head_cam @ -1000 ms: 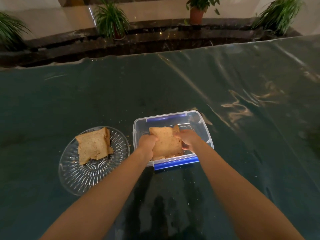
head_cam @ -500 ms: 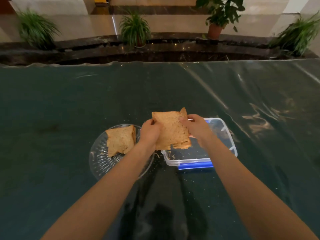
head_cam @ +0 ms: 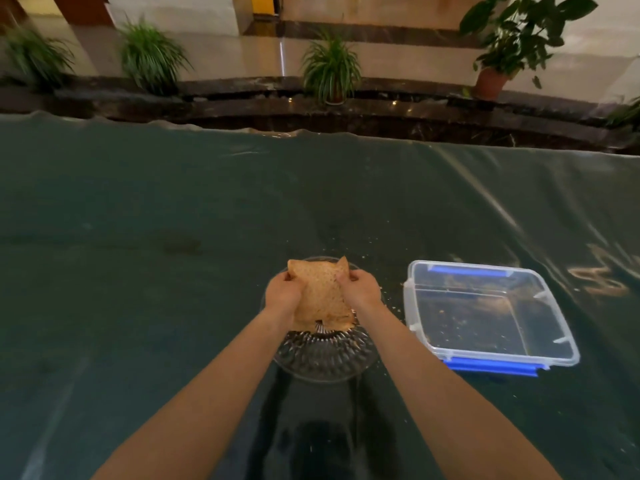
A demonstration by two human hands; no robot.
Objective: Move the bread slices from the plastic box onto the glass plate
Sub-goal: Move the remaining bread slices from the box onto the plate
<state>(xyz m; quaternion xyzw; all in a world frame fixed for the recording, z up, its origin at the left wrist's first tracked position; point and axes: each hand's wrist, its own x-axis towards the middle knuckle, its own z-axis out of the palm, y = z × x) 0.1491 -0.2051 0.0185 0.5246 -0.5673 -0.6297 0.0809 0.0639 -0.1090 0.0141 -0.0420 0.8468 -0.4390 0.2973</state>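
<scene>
Holding a bread slice (head_cam: 322,296) by its two upper corners, a person lowers it over the glass plate (head_cam: 325,362) at the centre of the frame, the left hand (head_cam: 284,294) and right hand (head_cam: 358,289) each pinching an edge between thumb and fingertips. Half a second ago the same slice hung in the air between plate and box; a second ago it was only being lifted out of the container. The plastic box (head_cam: 491,317), now at centre right, just beside the plate, shows only crumbs on its floor, which suggests this is the last slice to move. The slice seen on the plate earlier is hidden beneath the one now held, so whether the two touch cannot be told. Crumbs speckle the dark green table cover (head_cam: 138,271) around the plate. Potted plants (head_cam: 329,64) line a dark ledge across the top of the frame, well apart from the work. Nothing appears to block the final release.
</scene>
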